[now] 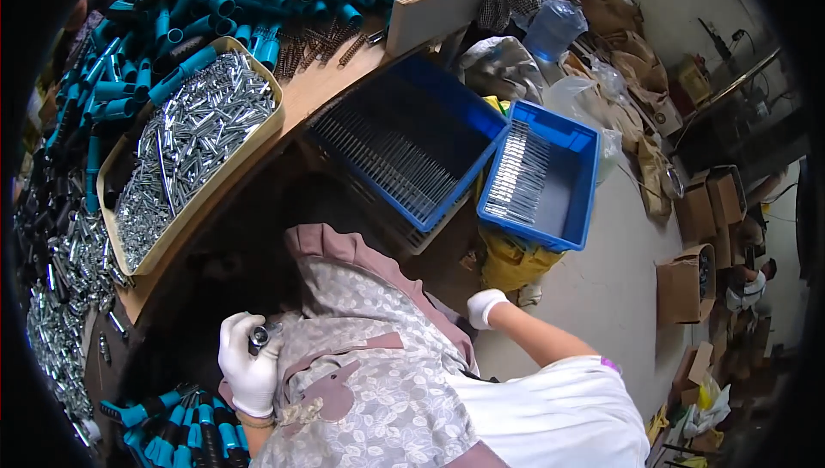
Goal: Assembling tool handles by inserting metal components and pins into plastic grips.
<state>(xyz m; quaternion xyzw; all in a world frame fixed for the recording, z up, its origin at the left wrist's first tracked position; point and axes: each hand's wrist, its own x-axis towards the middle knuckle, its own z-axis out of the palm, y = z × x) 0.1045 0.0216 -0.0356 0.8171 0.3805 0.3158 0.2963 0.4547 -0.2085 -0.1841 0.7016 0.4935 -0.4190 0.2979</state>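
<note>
Grey floor (606,292) runs down the right of this cluttered workroom, with cardboard boxes (681,287) standing along it and another person (748,287) farther back. Seen from the head camera, a wooden table (314,90) curves across the upper left, heaped with teal tubes (225,6). Some brown coil springs (322,45) lie near its edge, and a cream tray (215,186) is filled with small silver metal parts (202,116).

Beside the table sits a large blue crate (430,103) with a row of thin metal rods (404,176) in it. Just to its right, a smaller blue crate (565,189) holds a second row of rods (518,171), above a yellow bag (511,263).

Wearing a patterned apron (369,391), the worker has both hands in white gloves. Fingers curled, the left hand (249,367) grasps a round-ended metal piece (259,336) close against the apron's left side. Teal-and-black handles (193,429) lie bunched below that hand. On the other side, the right hand (487,308) is held out near the yellow bag; I cannot tell whether it grips anything.
</note>
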